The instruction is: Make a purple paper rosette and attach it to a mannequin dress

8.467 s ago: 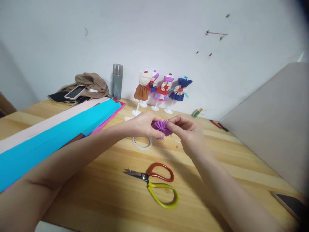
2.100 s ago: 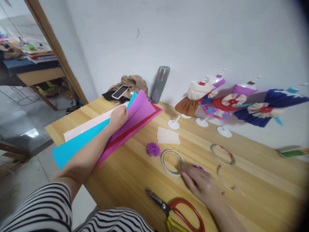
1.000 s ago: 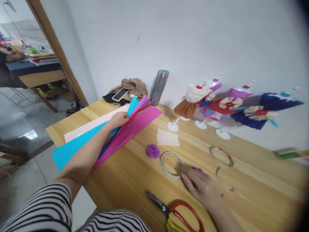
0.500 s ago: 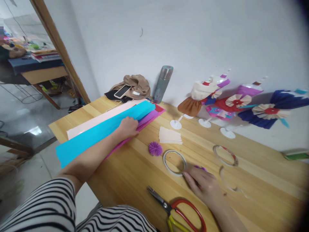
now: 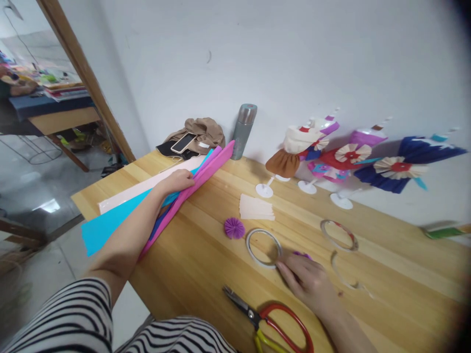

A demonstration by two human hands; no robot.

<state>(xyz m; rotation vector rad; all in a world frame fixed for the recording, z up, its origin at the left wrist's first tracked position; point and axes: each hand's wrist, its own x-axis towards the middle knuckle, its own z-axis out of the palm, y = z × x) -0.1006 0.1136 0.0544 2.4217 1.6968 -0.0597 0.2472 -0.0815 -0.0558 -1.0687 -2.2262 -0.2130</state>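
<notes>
At the table's left side, my left hand is closed on folded crepe paper. Pink crepe paper is lifted and tilted beside the fingers, with purple and dark blue layers next to it. Under my forearm lies a blue crepe paper sheet; a pale pink sheet is behind it. My right hand rests on the table with curled fingers, its fingertips at the edge of a tape roll. A bit of purple paper peeks out behind it; what the fingers hold is hidden. A purple pleated rosette lies nearby.
Scissors with red and yellow handles lie in front. Cream paper pieces, another tape roll and paper-dressed goblets are further right. A flask, phone and brown cloth stand or lie behind.
My left hand has shifted left, and the pink and purple crepe paper has risen from beneath the blue sheet. My right hand stays by the tape roll. The view has moved slightly.
</notes>
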